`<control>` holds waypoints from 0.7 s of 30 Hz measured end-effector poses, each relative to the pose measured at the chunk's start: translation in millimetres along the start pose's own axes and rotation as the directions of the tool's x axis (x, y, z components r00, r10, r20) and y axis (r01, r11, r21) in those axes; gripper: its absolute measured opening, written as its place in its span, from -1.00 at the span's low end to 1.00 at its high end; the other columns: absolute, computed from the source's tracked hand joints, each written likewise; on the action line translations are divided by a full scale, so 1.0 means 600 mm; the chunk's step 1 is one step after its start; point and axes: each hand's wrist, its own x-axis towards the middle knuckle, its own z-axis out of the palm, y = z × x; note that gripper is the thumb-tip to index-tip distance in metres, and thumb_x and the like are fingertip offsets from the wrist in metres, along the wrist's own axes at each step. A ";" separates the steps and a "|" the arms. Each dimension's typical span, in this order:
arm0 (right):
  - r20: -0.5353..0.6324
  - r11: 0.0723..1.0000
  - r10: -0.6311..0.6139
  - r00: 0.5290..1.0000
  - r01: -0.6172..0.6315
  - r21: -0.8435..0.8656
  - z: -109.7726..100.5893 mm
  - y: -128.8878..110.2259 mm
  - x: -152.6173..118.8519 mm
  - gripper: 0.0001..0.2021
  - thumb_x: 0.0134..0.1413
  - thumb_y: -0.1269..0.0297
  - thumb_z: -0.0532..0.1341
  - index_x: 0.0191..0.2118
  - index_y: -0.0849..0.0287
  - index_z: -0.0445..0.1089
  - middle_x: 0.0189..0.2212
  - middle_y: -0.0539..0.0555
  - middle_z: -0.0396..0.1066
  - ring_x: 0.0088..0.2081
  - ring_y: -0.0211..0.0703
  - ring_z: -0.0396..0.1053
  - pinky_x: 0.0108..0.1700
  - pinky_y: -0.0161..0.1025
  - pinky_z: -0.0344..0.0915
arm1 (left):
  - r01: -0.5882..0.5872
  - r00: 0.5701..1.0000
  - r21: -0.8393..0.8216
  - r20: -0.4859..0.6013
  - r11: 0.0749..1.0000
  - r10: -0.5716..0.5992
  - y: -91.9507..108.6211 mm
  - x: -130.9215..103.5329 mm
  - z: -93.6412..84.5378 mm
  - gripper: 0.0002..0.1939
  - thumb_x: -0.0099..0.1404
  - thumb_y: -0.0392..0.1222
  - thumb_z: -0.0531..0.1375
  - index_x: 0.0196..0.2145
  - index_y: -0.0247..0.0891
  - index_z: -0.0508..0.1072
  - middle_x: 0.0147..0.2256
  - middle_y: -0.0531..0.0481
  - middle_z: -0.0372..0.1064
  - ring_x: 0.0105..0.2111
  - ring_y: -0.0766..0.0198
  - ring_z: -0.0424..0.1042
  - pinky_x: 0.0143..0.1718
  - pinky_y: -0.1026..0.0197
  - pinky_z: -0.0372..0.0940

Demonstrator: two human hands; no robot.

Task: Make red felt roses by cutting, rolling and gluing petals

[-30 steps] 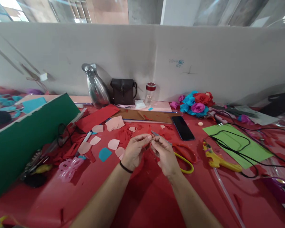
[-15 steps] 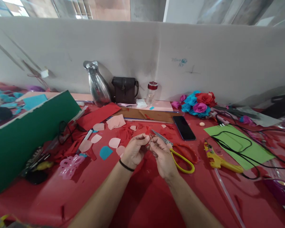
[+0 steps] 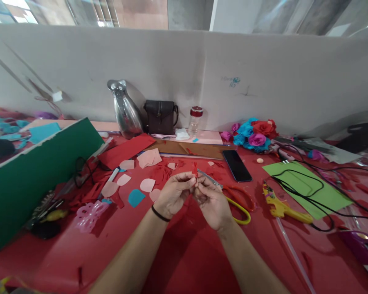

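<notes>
Between tight fingers (image 3: 187,183), red scrap (image 3: 195,169)

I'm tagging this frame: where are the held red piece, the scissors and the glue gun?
Red piece (image 3: 195,170), head view: its exposed part.
Scissors (image 3: 241,206), head view: the yellow handle loop.
Glue gun (image 3: 279,208), head view: its yellow body.

Held scrap (image 3: 195,170), seemingly plain bright red; scissor handles (image 3: 247,219) yellow and orange-red; tabletop (image 3: 79,253) red; one cutout (image 3: 136,198) teal.

Wears a skinny, plain black band (image 3: 160,214) around the left wrist, looks kinda like a hair tie, and leaves the left hand (image 3: 174,195), right hand (image 3: 214,204) and both forearms (image 3: 133,253) totally bare.
</notes>
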 end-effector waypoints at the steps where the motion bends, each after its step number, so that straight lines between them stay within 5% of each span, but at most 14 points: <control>1: 0.035 1.000 0.016 0.999 -0.017 0.026 0.000 -0.002 0.000 -0.87 -0.16 0.27 0.31 -0.47 0.15 0.35 -0.69 -0.16 -0.05 -0.59 -0.33 -0.18 -0.52 -0.31 -0.13 | -0.004 1.000 0.001 0.011 1.000 0.004 0.002 -0.001 0.000 -0.74 -0.26 -0.33 0.46 -0.56 -0.36 0.50 -0.59 0.06 0.41 -0.58 0.44 0.34 -0.48 0.39 0.26; 6: 0.155 0.988 0.091 0.984 -0.108 0.110 -0.002 -0.003 -0.003 -0.87 -0.10 0.26 0.25 -0.53 0.14 0.31 -0.70 -0.16 -0.18 -0.61 -0.31 -0.27 -0.53 -0.29 -0.18 | -0.005 0.989 0.060 0.150 0.998 -0.004 0.009 -0.007 0.000 -0.82 -0.09 -0.26 0.41 -0.55 -0.38 0.49 -0.59 -0.01 0.42 -0.58 0.36 0.39 -0.48 0.33 0.29; 12: 0.173 0.989 0.109 0.979 -0.125 0.085 -0.006 -0.003 -0.003 -0.86 -0.07 0.24 0.22 -0.51 0.12 0.26 -0.69 -0.17 -0.22 -0.62 -0.31 -0.27 -0.53 -0.29 -0.16 | -0.001 0.987 0.083 0.161 0.997 -0.012 0.008 -0.006 -0.002 -0.83 -0.04 -0.25 0.39 -0.53 -0.36 0.49 -0.55 -0.01 0.44 -0.54 0.33 0.41 -0.47 0.31 0.29; 17: -0.011 0.997 -0.031 0.999 0.030 -0.077 0.001 0.000 -0.003 -0.82 -0.10 0.20 0.29 -0.47 0.13 0.29 -0.68 -0.16 -0.05 -0.60 -0.33 -0.17 -0.53 -0.32 -0.15 | -0.061 0.997 0.023 0.044 0.998 0.060 0.008 -0.005 0.001 -0.80 -0.12 -0.28 0.44 -0.50 -0.34 0.53 -0.54 0.06 0.43 -0.55 0.45 0.35 -0.47 0.38 0.24; 21: -0.138 0.925 -0.243 0.960 0.187 -0.332 0.002 0.004 -0.005 -0.84 -0.07 0.16 0.29 -0.40 0.11 0.37 -0.58 -0.11 0.16 -0.54 -0.32 0.00 -0.48 -0.33 -0.03 | -0.074 0.997 0.006 0.013 0.997 0.073 0.010 -0.006 0.007 -0.77 -0.16 -0.26 0.46 -0.51 -0.32 0.54 -0.50 0.05 0.46 -0.47 0.40 0.40 -0.37 0.34 0.28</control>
